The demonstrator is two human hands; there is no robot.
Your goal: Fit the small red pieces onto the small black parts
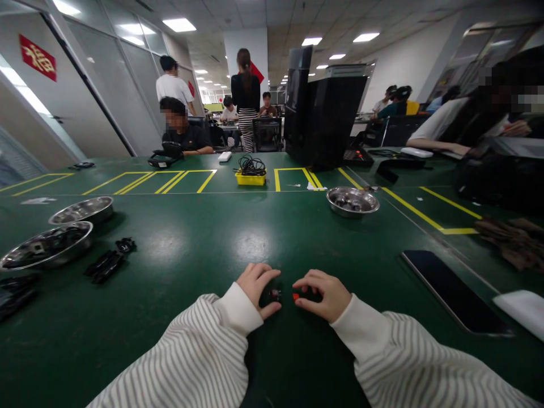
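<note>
In the head view, two metal bowls point(83, 211) stand at the left of the green bench point(204, 226), near black parts point(104, 266); a phone point(454, 292) lies at right. A small dark part point(276, 294) with some red sits between the left hand's point(256, 286) widely parted thumb and forefinger. An orange-red piece point(296, 296) shows at the curled right hand's point(327, 296) fingertips; whether it is gripped I cannot tell.

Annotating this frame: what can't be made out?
Small dark part by the left hand: head view, too small to identify.
Small orange-red piece by the right hand: head view, also too small.
Black jumbled parts: head view, cut off by left edge.
White rounded object: head view, cut off by right edge.
</note>
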